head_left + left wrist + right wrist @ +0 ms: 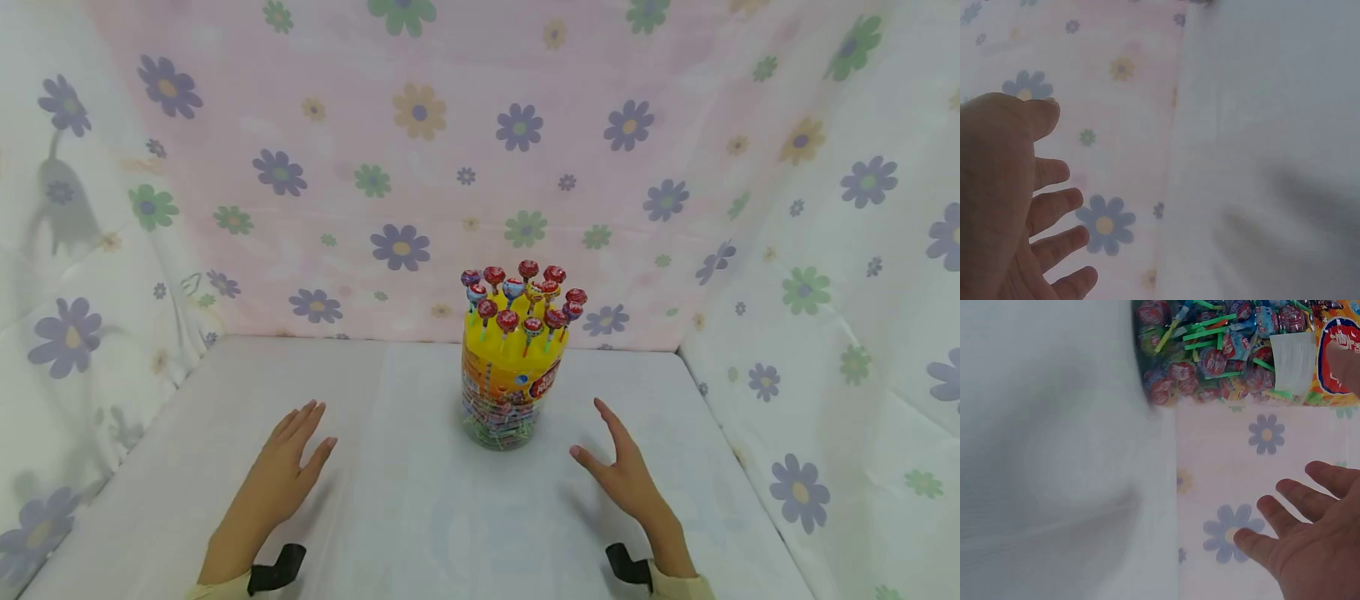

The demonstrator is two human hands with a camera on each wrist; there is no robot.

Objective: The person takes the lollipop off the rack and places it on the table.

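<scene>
A clear tub of lollipops (501,408) with a yellow top stands upright on the white table, right of the middle. Several wrapped lollipops (507,322), mostly red, stick up from its top. My left hand (279,479) hovers over the table to the left of the tub, fingers extended and holding nothing. On the other side, my right hand (626,479) is held apart from the tub, thumb and fingers spread, also with nothing in it. The right wrist view shows the tub's lower part (1216,356) full of wrapped lollipops beyond the spread fingers.
The white tabletop (390,517) reaches back to a pink floral cloth (337,108). White flower-printed cloths hang along the left side (45,283) and the right side (840,417) of the table. A black strap mount sits on each wrist.
</scene>
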